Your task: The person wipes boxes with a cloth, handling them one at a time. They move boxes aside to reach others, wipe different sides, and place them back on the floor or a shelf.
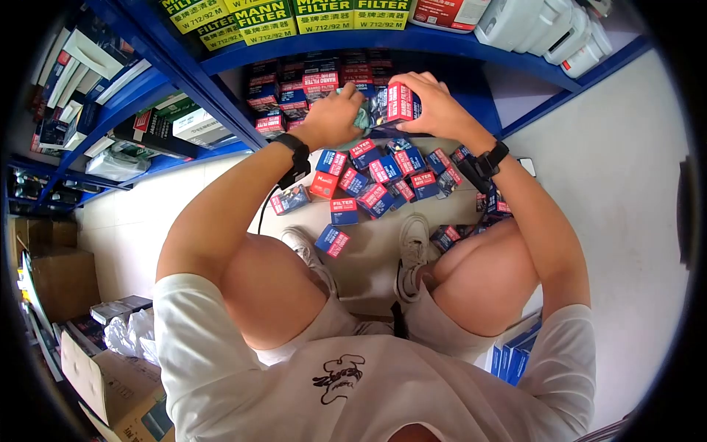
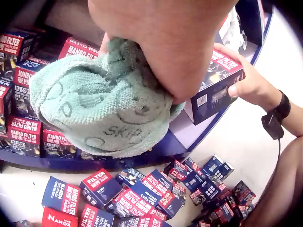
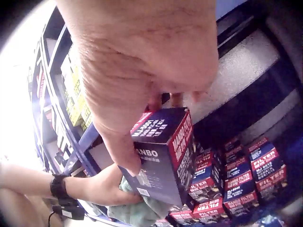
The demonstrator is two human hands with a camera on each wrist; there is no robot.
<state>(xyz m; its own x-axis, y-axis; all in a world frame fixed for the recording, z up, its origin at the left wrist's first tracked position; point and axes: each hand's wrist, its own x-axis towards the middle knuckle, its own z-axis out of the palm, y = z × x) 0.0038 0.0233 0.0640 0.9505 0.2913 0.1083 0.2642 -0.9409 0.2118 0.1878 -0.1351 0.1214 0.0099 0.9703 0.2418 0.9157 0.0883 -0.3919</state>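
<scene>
A pale green terry towel (image 2: 94, 113) printed with dark letters hangs bunched from my left hand (image 1: 337, 118), whose fingers grip it. In the head view that hand is at the lower shelf's front, beside rows of stacked filter boxes (image 1: 293, 99). My right hand (image 1: 442, 109) holds a red and dark blue filter box (image 3: 165, 161) with the thumb on one side and the fingers over the other. The towel is right at the box's lower part in the right wrist view. The left fingers are mostly hidden in the cloth.
Many similar filter boxes (image 1: 383, 171) lie scattered on the tiled floor between the shelf and my shoes. A blue shelf board (image 1: 471, 53) overhead carries yellow-green filter boxes (image 1: 317, 16) and white jugs (image 1: 526, 26). Cardboard boxes (image 1: 66, 272) stand at the left.
</scene>
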